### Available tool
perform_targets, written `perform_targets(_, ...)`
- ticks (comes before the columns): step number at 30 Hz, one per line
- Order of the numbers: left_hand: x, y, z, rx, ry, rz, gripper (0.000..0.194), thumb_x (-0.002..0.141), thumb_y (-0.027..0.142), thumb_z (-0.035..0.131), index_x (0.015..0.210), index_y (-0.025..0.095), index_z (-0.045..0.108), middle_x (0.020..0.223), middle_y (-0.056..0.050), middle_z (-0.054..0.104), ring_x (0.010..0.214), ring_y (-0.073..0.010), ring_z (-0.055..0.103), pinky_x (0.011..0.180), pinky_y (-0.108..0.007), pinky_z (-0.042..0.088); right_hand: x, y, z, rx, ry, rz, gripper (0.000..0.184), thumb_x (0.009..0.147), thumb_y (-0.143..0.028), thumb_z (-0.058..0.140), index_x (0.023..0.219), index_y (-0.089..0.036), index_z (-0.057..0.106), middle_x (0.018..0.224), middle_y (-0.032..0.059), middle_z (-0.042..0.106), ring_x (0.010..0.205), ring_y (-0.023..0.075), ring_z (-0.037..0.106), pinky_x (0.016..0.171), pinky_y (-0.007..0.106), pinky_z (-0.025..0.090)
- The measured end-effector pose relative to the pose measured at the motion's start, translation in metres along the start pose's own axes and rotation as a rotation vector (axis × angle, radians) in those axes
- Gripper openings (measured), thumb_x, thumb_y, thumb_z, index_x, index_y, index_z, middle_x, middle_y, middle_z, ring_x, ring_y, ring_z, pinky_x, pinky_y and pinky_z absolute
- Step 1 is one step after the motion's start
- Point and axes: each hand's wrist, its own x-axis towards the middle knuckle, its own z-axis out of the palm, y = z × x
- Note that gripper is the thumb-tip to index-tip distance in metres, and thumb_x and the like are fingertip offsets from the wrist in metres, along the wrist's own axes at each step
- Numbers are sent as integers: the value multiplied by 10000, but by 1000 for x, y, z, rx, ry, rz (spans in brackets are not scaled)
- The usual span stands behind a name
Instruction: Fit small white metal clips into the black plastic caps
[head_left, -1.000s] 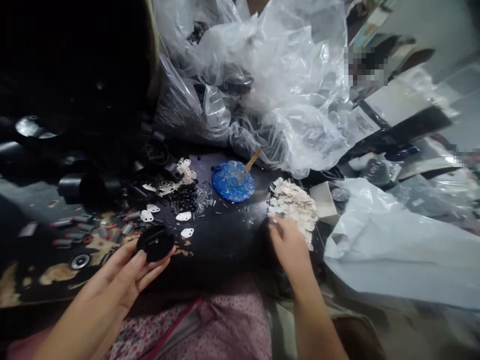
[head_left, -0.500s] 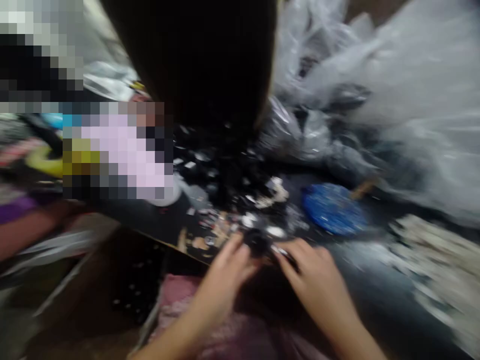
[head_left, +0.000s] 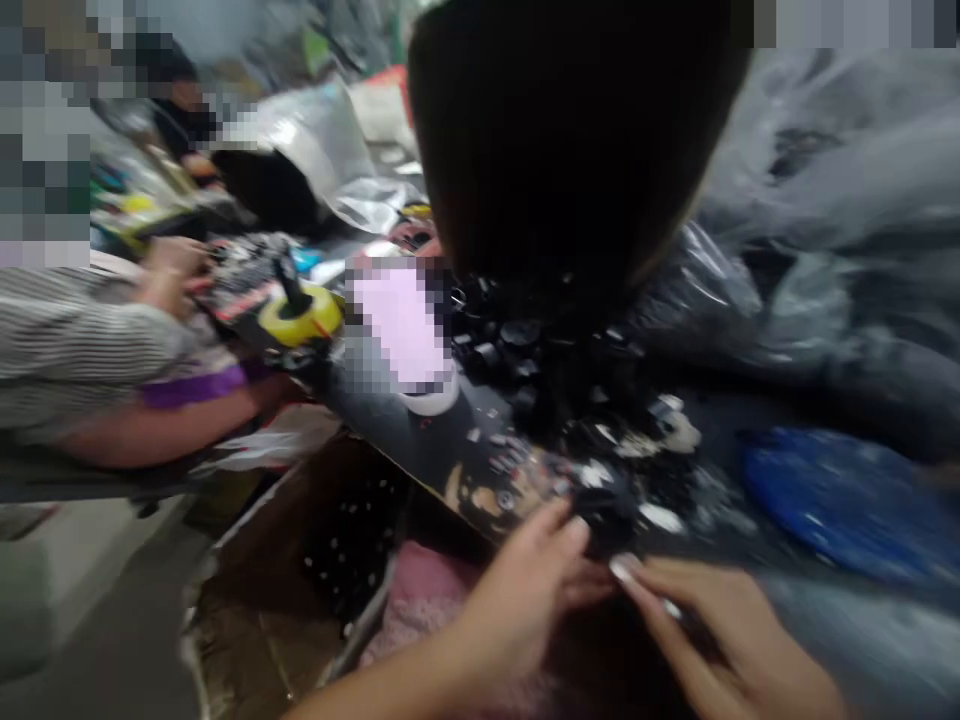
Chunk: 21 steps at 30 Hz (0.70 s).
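Observation:
My left hand [head_left: 536,585] is at the table's near edge, thumb and fingers closed against a round black piece [head_left: 604,510]. Blur hides the finer shape of that piece. Just to its right, my right hand [head_left: 739,625] is curled around a slim dark object with a shiny bit [head_left: 679,612]; most of it lies hidden in the fingers. Beyond both hands spreads a heap of small black round parts [head_left: 521,340]. Small white and grey scraps [head_left: 517,460] are scattered left of the black piece.
A large dark shape [head_left: 577,130] overhangs the heap. Right of it are clear plastic bags [head_left: 825,230] and a blue disc [head_left: 847,500]. A yellow tape roll [head_left: 300,318] stands leftward, near a co-worker's arm [head_left: 172,420]. Below the edge is an open cardboard box [head_left: 247,610].
The view has swung left, so everything appears farther right and more of the co-worker and box shows. My hands stay close together around the black piece.

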Motion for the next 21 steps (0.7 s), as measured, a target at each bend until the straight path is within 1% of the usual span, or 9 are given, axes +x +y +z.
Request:
perform_targets(1, -1, 1, 1, 31, 56, 18, 451, 769, 285, 720, 1178, 157, 579, 1019, -94, 725, 789, -159, 695, 780, -288, 519, 3, -10, -4, 17, 59, -34, 129, 903, -303, 533, 897, -257, 653, 803, 6, 737, 701, 168, 682, 641, 287, 493)
perform_targets(2, -2, 2, 2, 74, 84, 30, 411, 773, 265, 717, 1151, 165, 591, 1033, -81, 723, 830, -162, 692, 802, -280, 513, 5, -17, -6, 50, 78, -53, 84, 892, -246, 550, 915, -242, 631, 806, 8, 733, 728, 167, 679, 676, 296, 485)
perform_targets(3, -1, 2, 3, 116, 80, 40, 381, 782, 264, 710, 1135, 180, 597, 1059, -69, 718, 874, -170, 688, 817, -279, 510, 7, -21, -6, 76, 83, -31, 86, 880, -183, 560, 928, -228, 616, 829, 14, 730, 765, 170, 675, 712, 311, 474)
perform_targets(6, 1, 1, 3, 200, -13, 41, 261, 824, 280, 665, 1070, 205, 623, 1064, -41, 713, 957, -179, 668, 862, -282, 499, 8, -21, -4, 95, 77, 14, 119, 861, -106, 571, 919, -208, 588, 842, 13, 721, 787, 163, 660, 743, 334, 433)
perform_targets(8, 1, 0, 3, 217, -57, 42, 230, 837, 287, 648, 1053, 210, 626, 1052, -33, 712, 969, -184, 665, 892, -304, 494, 8, -19, -5, 96, 92, 19, 130, 854, -88, 585, 919, -201, 583, 835, 4, 717, 776, 152, 654, 749, 338, 405)
perform_targets(11, -1, -1, 3, 238, -92, 57, 222, 846, 294, 639, 1054, 216, 626, 1065, -28, 705, 988, -186, 657, 931, -325, 480, 10, -19, -7, 96, 110, 16, 124, 852, -87, 595, 920, -190, 588, 830, 2, 713, 758, 143, 647, 745, 339, 373)
perform_targets(17, -2, -3, 0, 248, -161, 91, 179, 835, 272, 660, 1009, 242, 631, 1007, 7, 712, 976, -146, 644, 900, -260, 482, 14, -20, -7, 83, 102, 4, 74, 851, -91, 594, 869, -156, 624, 737, 7, 682, 653, 136, 601, 688, 325, 326)
perform_targets(19, 0, -4, -1, 244, -178, 90, 161, 831, 241, 666, 985, 236, 620, 968, 14, 712, 935, -127, 647, 862, -231, 488, 13, -21, -6, 71, 91, 13, 74, 854, -92, 587, 853, -151, 631, 709, 7, 666, 633, 135, 584, 678, 325, 307)
perform_targets(21, 1, -7, -1, 213, -161, 84, 142, 824, 219, 673, 948, 230, 605, 919, 23, 708, 870, -107, 652, 802, -203, 493, 10, -22, -5, 60, 78, 16, 95, 859, -92, 573, 842, -159, 639, 670, -4, 642, 602, 129, 560, 673, 325, 290)
